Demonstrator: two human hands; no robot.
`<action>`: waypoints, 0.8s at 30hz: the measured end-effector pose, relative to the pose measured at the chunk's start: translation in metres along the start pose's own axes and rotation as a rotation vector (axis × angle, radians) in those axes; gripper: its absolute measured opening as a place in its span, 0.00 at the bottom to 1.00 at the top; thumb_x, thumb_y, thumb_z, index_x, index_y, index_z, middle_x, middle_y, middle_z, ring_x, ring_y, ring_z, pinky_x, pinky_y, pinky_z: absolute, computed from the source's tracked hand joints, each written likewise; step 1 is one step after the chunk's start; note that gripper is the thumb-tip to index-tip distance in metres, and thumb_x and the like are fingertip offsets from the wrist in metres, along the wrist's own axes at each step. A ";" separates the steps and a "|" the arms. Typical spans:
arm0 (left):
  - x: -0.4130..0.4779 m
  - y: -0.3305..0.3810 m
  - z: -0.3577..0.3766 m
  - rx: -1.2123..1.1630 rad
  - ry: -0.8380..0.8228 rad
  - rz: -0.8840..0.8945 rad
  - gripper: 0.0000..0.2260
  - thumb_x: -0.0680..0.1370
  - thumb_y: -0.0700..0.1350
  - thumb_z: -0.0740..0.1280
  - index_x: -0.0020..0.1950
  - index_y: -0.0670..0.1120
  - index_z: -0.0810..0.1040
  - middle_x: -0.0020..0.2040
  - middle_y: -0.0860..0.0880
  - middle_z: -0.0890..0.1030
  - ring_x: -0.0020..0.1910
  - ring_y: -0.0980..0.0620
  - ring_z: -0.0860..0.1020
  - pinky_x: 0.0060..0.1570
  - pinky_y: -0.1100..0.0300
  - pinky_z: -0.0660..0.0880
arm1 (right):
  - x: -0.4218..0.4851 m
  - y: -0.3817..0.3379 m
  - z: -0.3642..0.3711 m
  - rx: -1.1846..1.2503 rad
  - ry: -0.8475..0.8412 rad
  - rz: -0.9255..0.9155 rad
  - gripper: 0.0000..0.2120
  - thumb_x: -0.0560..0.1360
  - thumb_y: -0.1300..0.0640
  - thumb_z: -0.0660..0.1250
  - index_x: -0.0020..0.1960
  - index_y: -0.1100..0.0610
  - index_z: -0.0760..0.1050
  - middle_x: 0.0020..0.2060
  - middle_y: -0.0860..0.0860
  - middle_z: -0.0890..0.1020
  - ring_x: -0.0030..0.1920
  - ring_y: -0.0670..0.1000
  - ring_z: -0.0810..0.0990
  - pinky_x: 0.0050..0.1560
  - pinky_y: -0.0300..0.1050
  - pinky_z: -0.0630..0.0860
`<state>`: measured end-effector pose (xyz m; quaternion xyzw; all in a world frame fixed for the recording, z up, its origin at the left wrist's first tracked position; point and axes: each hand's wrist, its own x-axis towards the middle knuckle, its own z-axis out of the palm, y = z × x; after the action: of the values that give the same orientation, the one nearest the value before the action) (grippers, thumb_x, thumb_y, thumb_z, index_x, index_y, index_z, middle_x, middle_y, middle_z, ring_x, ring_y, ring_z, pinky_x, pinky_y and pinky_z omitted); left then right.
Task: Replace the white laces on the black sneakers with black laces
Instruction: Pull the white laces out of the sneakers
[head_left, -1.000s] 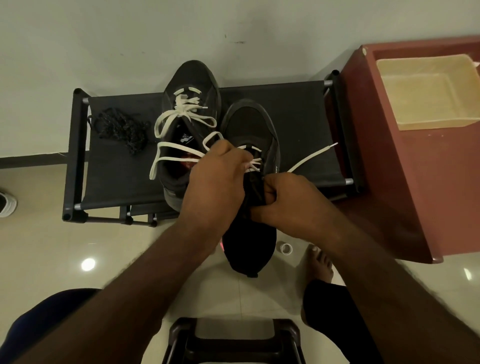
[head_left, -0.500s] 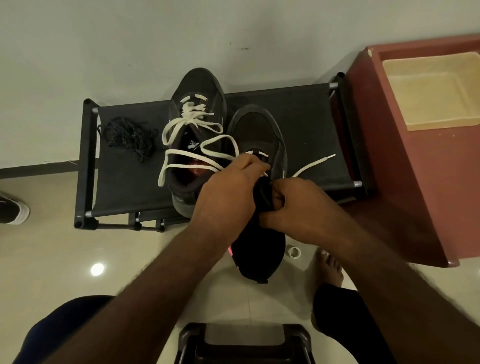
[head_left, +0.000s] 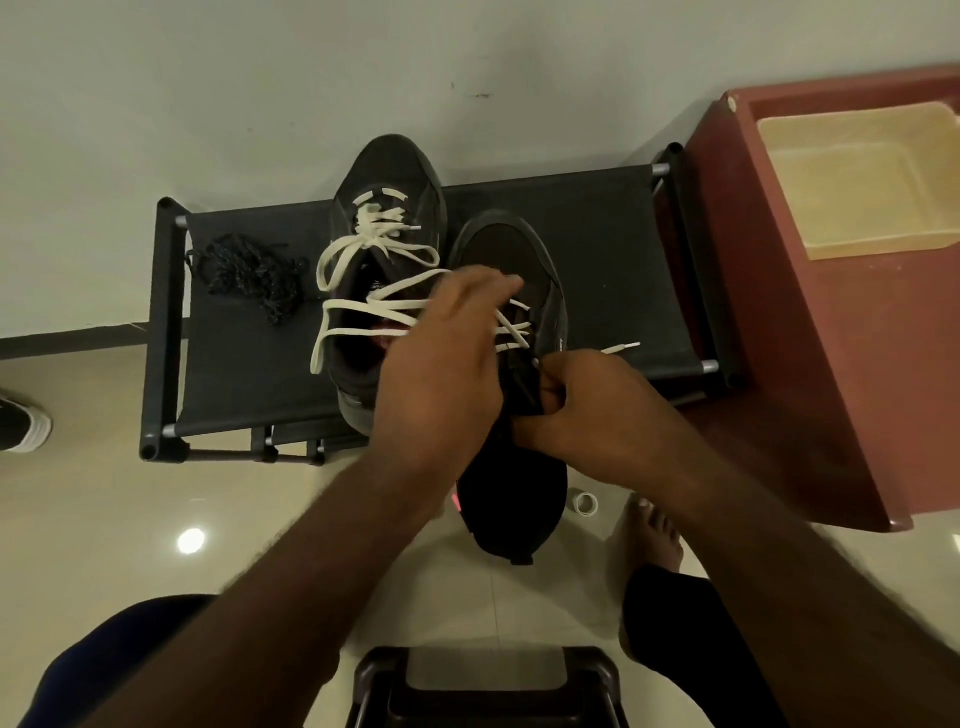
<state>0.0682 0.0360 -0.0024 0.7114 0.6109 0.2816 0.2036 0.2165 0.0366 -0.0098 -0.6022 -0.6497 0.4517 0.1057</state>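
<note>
Right hand (head_left: 587, 410) clenched on sneaker (head_left: 511, 249) tongue; left hand (head_left: 447, 358), blurred, over white laces (head_left: 363, 306), grasp indeterminate. Sneaker overhangs front of rack (head_left: 597, 218); black laces (head_left: 249, 275) at rack's left end; bin (head_left: 831, 364) right of rack holds tray (head_left: 852, 171).

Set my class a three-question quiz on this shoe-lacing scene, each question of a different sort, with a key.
1. True or false: the loose black laces lie on the rack, touched by neither hand.
2. What does the right hand grip? A) the nearer sneaker B) the loose black laces C) the rack
3. Fill in: the laces threaded through the farther sneaker are ___ in colour.
Key: 1 true; 2 A; 3 white.
</note>
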 end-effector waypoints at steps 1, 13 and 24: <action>-0.001 -0.001 0.004 0.075 -0.092 0.023 0.20 0.79 0.34 0.63 0.69 0.46 0.75 0.67 0.49 0.75 0.59 0.53 0.77 0.58 0.62 0.74 | 0.001 0.001 0.001 -0.002 0.002 -0.004 0.18 0.68 0.53 0.75 0.30 0.50 0.66 0.20 0.42 0.70 0.25 0.44 0.69 0.32 0.43 0.68; 0.003 0.008 -0.005 -0.265 0.213 -0.173 0.09 0.81 0.37 0.63 0.54 0.50 0.77 0.51 0.50 0.79 0.49 0.56 0.79 0.49 0.59 0.78 | 0.000 -0.002 -0.002 0.000 -0.004 0.008 0.18 0.68 0.53 0.76 0.30 0.51 0.67 0.23 0.45 0.71 0.28 0.46 0.71 0.33 0.45 0.72; -0.002 -0.003 0.008 0.137 -0.220 0.028 0.21 0.78 0.35 0.63 0.71 0.47 0.73 0.68 0.50 0.75 0.60 0.49 0.78 0.59 0.57 0.74 | 0.000 0.001 -0.001 0.001 -0.012 -0.002 0.18 0.68 0.53 0.76 0.30 0.49 0.67 0.20 0.41 0.71 0.25 0.43 0.70 0.33 0.42 0.70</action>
<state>0.0704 0.0348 -0.0108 0.7586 0.5928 0.1623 0.2162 0.2174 0.0371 -0.0104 -0.5987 -0.6507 0.4557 0.1025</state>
